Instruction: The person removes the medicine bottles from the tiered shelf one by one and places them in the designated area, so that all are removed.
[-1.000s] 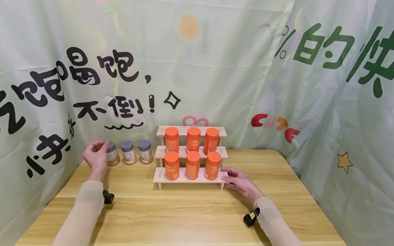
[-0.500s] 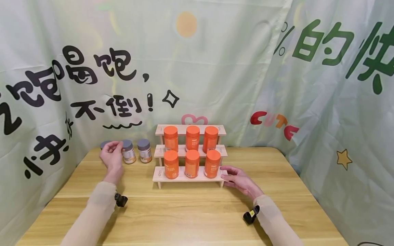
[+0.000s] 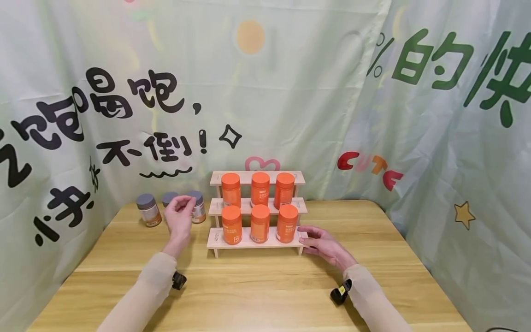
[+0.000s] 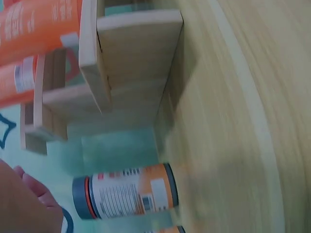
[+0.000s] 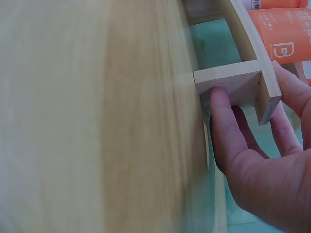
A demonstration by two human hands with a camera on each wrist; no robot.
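My left hand (image 3: 179, 216) is raised at the row of grey-lidded jars, its fingers loosely bent and holding nothing. In the head view its fingertips overlap the lid of the rightmost grey-lidded jar (image 3: 200, 212). The left wrist view shows that jar (image 4: 127, 191) with a gap between its lid and the hand. The middle jar (image 3: 168, 197) is mostly hidden behind the hand; the left jar (image 3: 149, 214) stands upright in full view. My right hand (image 3: 325, 245) grips the right end of the wooden tiered shelf (image 3: 257, 246), thumb at the top, fingers against its leg (image 5: 233, 80).
Orange jars stand on the shelf in two rows of three, on the lowest tier (image 3: 260, 223) and the middle tier (image 3: 231, 189). Its top tier (image 3: 257, 177) rises behind them. A printed curtain (image 3: 290, 115) hangs behind the wooden table (image 3: 249, 286).
My left hand has moved rightward along the grey-lidded jars, from the left one past the middle one to the right one. The jars and my right hand stay in place.
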